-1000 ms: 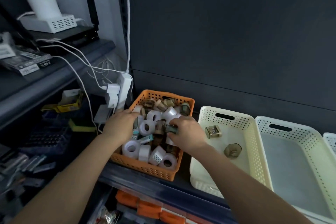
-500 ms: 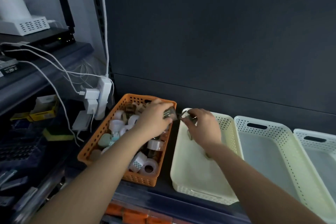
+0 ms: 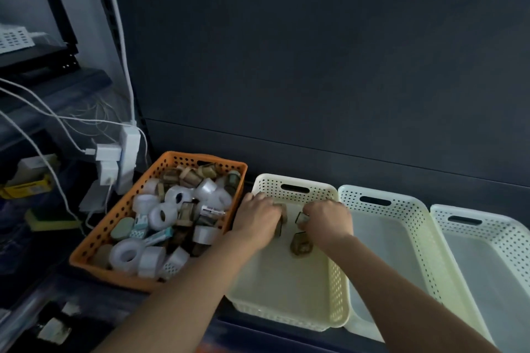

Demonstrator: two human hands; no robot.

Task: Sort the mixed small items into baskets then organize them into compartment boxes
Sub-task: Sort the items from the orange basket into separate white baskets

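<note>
Nothing written here can be read. A white label [image 3: 212,210] with dark print sits on an item in the orange basket [image 3: 110,223], but its lettering is too blurred to make out. The same holds for the print on a teal-and-white packet [image 3: 140,221] beside it and on the yellow box [image 3: 28,188] at far left.

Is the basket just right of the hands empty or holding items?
Empty, as far as visible: the second pale basket shows only bare floor.
</note>
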